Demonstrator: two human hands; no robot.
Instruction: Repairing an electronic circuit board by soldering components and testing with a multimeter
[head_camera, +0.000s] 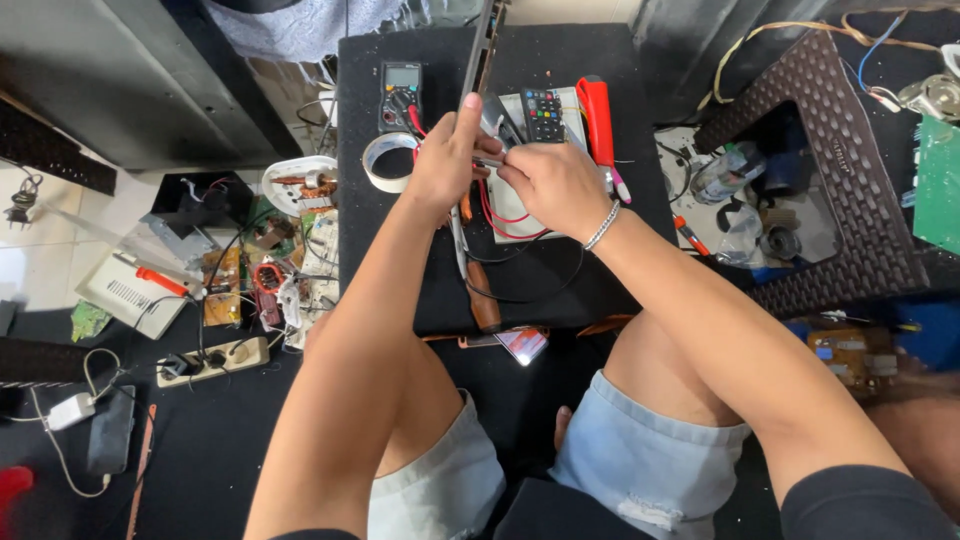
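Black slim panel (482, 45) runs far from our left hand (447, 160) gripping it, right hand (552, 183) pinching a probe (487, 160) beside it.

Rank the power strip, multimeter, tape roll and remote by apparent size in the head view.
1. Power strip
2. Multimeter
3. Tape roll and remote: look about alike, so unranked.

A black multimeter (401, 92) lies on the black desk (580, 290) at about eleven o'clock from the hands, its small rectangular screen (403, 76) grey-green and dim. At six o'clock, on the desk's near edge, a small tilted glossy screen (523, 345) shows pink and pale blue
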